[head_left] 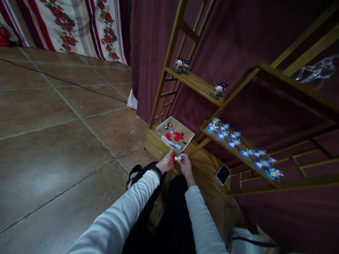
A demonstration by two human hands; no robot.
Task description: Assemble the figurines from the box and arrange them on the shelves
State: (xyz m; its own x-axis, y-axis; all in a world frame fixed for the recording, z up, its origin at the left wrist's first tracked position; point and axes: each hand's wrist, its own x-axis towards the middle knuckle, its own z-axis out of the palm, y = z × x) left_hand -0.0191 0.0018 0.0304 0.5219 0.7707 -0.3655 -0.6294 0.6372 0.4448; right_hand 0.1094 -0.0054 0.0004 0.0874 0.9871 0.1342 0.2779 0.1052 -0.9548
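Note:
A small figurine (179, 158), white and blue on a red base, is held between my two hands in front of the low shelf. My left hand (166, 161) closes on its red base side. The fingers of my right hand (185, 165) pinch its other end. Just beyond my hands a shallow open box (187, 131) rests on the bottom shelf. Inside it lie red round bases (178, 136), small figurine heads (170, 124) and other little parts, too small to make out fully.
Several blue-and-white figurines (234, 142) line the middle shelf (239, 158) at right. Dark-haired figurines (218, 90) stand on the upper shelf (197, 84). A phone (222, 174) lies on the low shelf's right end. A black cable (66, 82) crosses the tiled floor.

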